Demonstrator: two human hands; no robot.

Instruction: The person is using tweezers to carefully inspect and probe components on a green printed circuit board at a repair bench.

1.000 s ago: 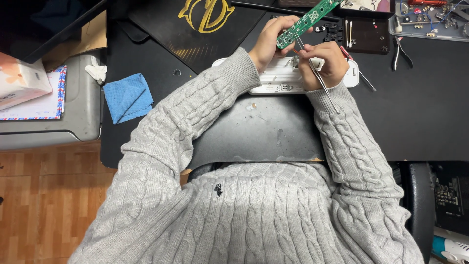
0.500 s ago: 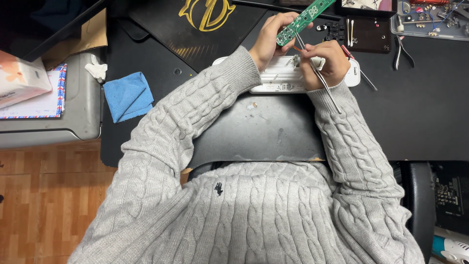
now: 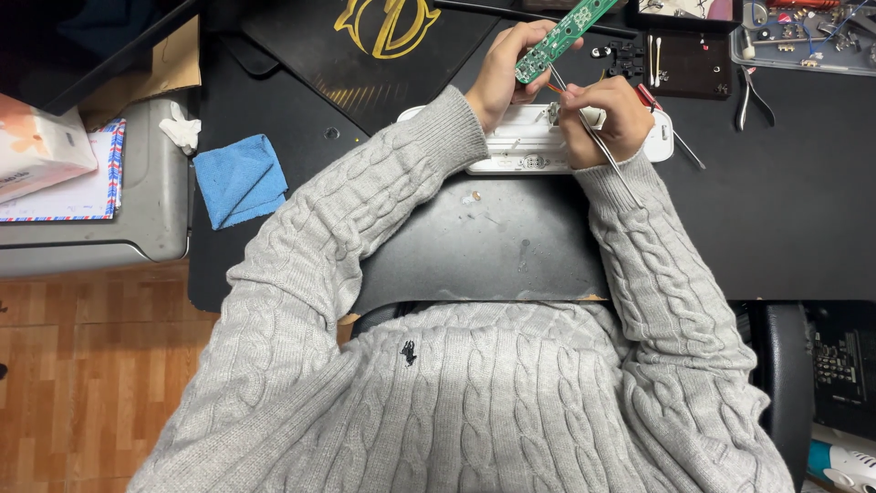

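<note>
Circuit board: a narrow green circuit board (image 3: 562, 36) held tilted above the desk, one end in the left hand, the other end pointing up and away towards the far edge of the desk.
Left hand: the left hand (image 3: 507, 66) is curled, thumb and fingers pinching the near end of the board by its edges.
Right hand: the right hand (image 3: 610, 120), just beside the left and a little nearer the body, is closed in a pen-like pinch on slim metal tweezers (image 3: 595, 137); their tips meet the board's lower end, and the handle runs back over the wrist.
Handling: the board looks light, stiff and thin, with small parts on its face that would likely be fragile; the bare long edges seem the safest hold, as the left hand has it. The tweezers look smooth and springy, so they probably need steady pressure.
Under the hands: a white plastic casing (image 3: 522, 146) lies open on the black desk mat (image 3: 785, 219), directly below both hands.
Right of the right hand: small pliers (image 3: 754, 91) and a tray of small parts (image 3: 803, 41), well apart from the hand.
Left of the left hand: a blue cloth (image 3: 239, 179), well apart.
</note>
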